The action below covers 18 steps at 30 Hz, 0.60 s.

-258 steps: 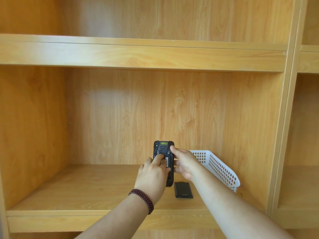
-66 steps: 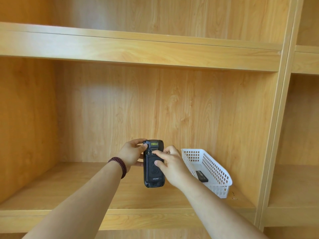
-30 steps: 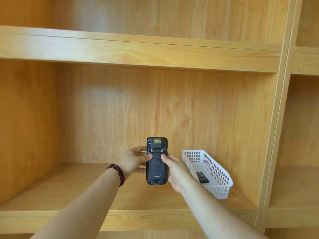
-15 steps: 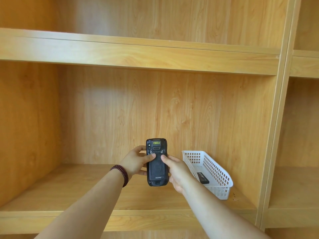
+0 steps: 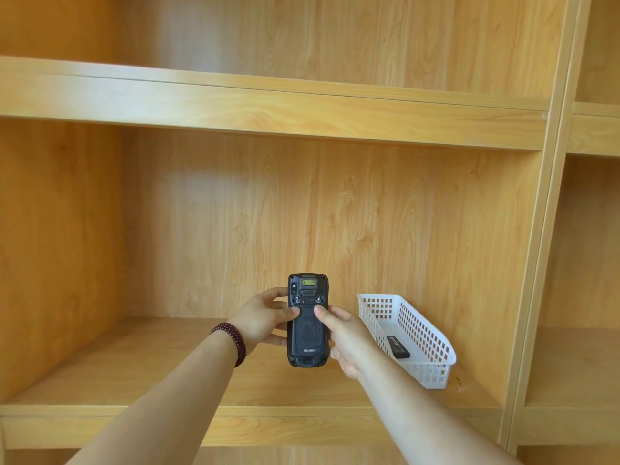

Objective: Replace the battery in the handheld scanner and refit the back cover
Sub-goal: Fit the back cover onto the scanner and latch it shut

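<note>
- The black rectangular handheld scanner (image 5: pixel 307 319) is held upright in mid-air above the light wooden shelf board (image 5: pixel 141 374), its back face turned toward the camera.
- The dark plastic back cover (image 5: pixel 307 333) sits on the scanner body and bears the word "urovo" near its lower end.
- Above the cover, two small latch fittings sit side by side, and a small yellow-green label lies near the top edge of the scanner.
- The left hand (image 5: pixel 260 318) grips the left edge of the scanner. Its fingers wrap behind the body, and its thumb presses on the upper left corner of the back cover.
- A dark red beaded bracelet (image 5: pixel 230 342) circles the left wrist.
- The right hand (image 5: pixel 347 338) grips the right edge of the scanner. Its thumb presses on the upper right corner of the back cover, level with the left thumb.
- A white perforated plastic basket (image 5: pixel 432 347) stands on the shelf board to the right of the scanner, near the right upright of the shelving.
- A small black rectangular battery (image 5: pixel 398 346) lies flat on the floor of the basket, toward its near end.
- The scanner and the basket are apart, with the right hand between them.
</note>
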### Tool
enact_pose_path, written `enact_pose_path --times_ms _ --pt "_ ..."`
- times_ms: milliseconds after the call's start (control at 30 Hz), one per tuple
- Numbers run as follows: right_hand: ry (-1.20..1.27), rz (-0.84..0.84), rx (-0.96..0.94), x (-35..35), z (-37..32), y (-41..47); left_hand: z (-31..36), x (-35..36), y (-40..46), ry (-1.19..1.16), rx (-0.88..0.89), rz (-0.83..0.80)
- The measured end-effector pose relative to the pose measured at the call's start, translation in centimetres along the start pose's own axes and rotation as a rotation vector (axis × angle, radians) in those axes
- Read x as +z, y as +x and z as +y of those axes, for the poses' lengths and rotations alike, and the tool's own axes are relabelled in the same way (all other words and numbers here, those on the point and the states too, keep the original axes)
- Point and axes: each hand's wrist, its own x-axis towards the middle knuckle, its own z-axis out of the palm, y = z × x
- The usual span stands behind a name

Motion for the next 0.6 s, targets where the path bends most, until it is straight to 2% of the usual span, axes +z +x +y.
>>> enact_pose_path --times_ms 100,167,267,600 --pt "-0.105 0.014 -0.114 -0.4 -0.3 -0.3 -0.2 0.0 -0.2 0.000 0.005 0.028" --pt "-0.258 0.053 -0.235 -0.9 -0.6 -0.3 -0.3 0.0 -0.3 0.006 0.001 0.036" --pt "-0.513 0.000 -0.356 -1.5 -1.0 -0.3 -0.3 0.1 -0.3 0.017 -0.004 0.038" --pt "-0.697 -0.052 -0.385 -2.5 -3.0 -0.3 -0.1 0.7 0.1 0.007 0.011 0.041"
